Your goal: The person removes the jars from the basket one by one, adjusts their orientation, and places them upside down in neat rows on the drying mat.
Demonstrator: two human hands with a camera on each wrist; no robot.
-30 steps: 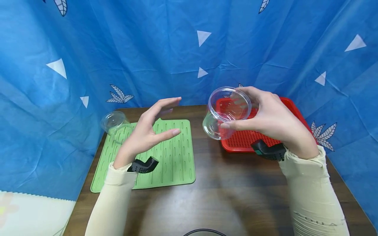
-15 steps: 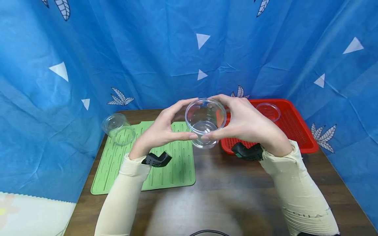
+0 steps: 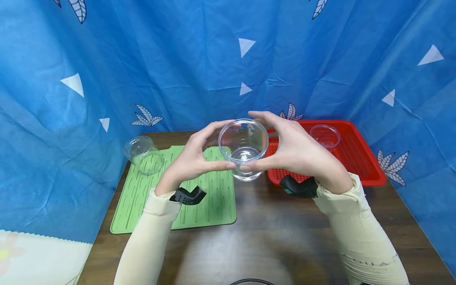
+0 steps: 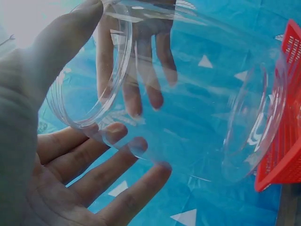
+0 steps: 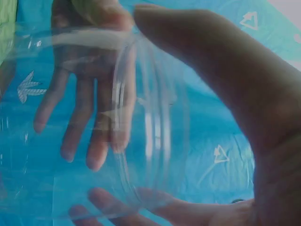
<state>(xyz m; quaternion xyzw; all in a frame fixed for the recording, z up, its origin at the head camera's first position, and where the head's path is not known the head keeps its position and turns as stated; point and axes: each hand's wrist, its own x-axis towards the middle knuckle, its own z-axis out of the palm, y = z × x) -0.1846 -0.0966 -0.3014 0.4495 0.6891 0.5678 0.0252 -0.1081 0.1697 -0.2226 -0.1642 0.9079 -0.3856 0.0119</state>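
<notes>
A clear round plastic jar (image 3: 244, 139) is held up between both hands, over the right edge of a green mat (image 3: 210, 198). Its round mouth tilts up toward me in the head view. The left hand (image 3: 190, 156) grips it from the left, thumb in front near the rim and fingers behind. From the right, the right hand (image 3: 297, 148) grips it the same way, and the two thumbs nearly meet at the front. Through the clear wall (image 4: 202, 132) in the left wrist view, the right hand's fingers show.
A second clear jar (image 3: 144, 155) is at the mat's far left corner. The red basket (image 3: 370, 174) at the back right holds a clear round lid (image 3: 325, 135). A black cable (image 3: 251, 280) lies at the front of the dark wooden table (image 3: 270, 241); a blue curtain (image 3: 199, 59) hangs behind.
The right hand has brought the jar left from over the basket, and its mouth has turned upward. The left hand has moved right and taken hold of the jar.
</notes>
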